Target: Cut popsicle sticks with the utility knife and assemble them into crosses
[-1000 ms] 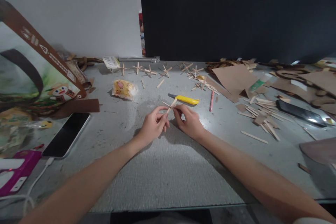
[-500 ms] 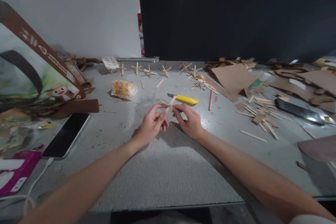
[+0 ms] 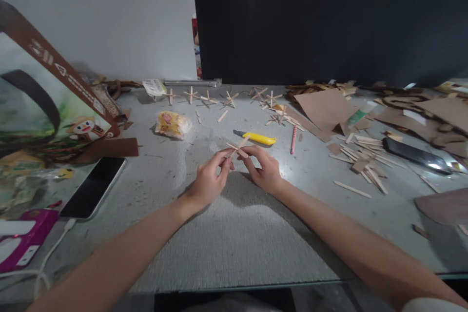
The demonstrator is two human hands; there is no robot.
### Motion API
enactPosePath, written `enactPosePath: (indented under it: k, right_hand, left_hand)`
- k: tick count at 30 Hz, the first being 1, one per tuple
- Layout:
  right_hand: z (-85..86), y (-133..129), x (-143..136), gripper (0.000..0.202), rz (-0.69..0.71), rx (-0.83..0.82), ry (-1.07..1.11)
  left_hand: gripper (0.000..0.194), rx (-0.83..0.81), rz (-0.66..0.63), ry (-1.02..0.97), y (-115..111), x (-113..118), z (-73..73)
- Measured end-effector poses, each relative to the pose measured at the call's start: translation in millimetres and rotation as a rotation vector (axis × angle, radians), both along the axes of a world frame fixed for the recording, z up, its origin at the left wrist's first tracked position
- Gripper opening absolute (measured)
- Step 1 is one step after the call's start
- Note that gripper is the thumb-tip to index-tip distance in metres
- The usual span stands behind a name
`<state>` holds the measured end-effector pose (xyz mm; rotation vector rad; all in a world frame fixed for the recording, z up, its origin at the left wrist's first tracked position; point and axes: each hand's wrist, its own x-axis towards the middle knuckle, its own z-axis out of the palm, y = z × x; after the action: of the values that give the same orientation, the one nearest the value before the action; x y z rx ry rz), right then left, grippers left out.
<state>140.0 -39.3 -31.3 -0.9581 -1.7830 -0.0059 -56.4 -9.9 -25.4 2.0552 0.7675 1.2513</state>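
Note:
Between my hands, a little above the table, is a cross of wooden craft sticks (image 3: 242, 146). My left hand (image 3: 211, 175) pinches it from the left with thumb and fingertips. From the right, my right hand (image 3: 263, 168) pinches it too, thumb and index finger pressed together. Just beyond the fingers lies a yellow utility knife (image 3: 259, 138) with its dark tip pointing left. Farther back, several star-shaped stick crosses stand in a row, one of them a crossed-stick piece (image 3: 229, 99). A short stick (image 3: 223, 116) lies in front of that row.
On the right lie a pile of loose sticks (image 3: 369, 156), a pink striped pen (image 3: 293, 139), a black device (image 3: 417, 155) and brown cardboard (image 3: 325, 109). To the left are a phone (image 3: 93, 189) on a white cable, a yellow package (image 3: 172, 125), a magenta device (image 3: 31, 236) and a printed bag (image 3: 87, 102).
The stick cross has been turned and tilted between my fingers, so one stick's flat face shows more. My left fingers have closed in and shifted slightly. My right hand stays almost in place.

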Motion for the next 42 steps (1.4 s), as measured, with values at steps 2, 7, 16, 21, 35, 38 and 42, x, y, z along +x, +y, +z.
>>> enactPosePath:
  k: [2, 7, 16, 21, 35, 38, 42]
  right_hand:
    - [-1.0, 0.9, -0.5, 0.02, 0.007, 0.003, 0.02]
    - [-2.8, 2.1, -1.3, 0.02, -0.015, -0.024, 0.019]
    - [-3.2, 1.5, -2.9, 0.027, -0.038, 0.032, 0.043]
    - [-3.2, 1.3, -1.4, 0.023, 0.004, 0.02, 0.027]
    - [5.1, 5.3, 3.8, 0.018, 0.128, 0.029, -0.023]
    - [2.9, 6.5, 3.8, 0.02, 0.116, 0.021, -0.02]
    - [0.0, 8.3, 2.6, 0.019, 0.09, 0.0, -0.001]
  left_hand:
    - [0.031, -0.007, 0.011, -0.01, -0.6, 0.6, 0.7]
    - [0.031, -0.008, 0.017, -0.006, -2.2, 1.5, 5.2]
    - [0.032, -0.043, 0.027, 0.017, -3.6, 1.5, 6.6]
    - [0.029, -0.014, 0.04, 0.032, -3.2, 1.3, 5.9]
    - [0.031, -0.134, -0.026, 0.033, 5.5, 0.1, -3.0]
    - [0.041, -0.17, -0.053, 0.015, 5.4, 0.7, 0.3]
    - [0.046, -0.263, -0.181, 0.003, 6.0, 2.5, 4.7]
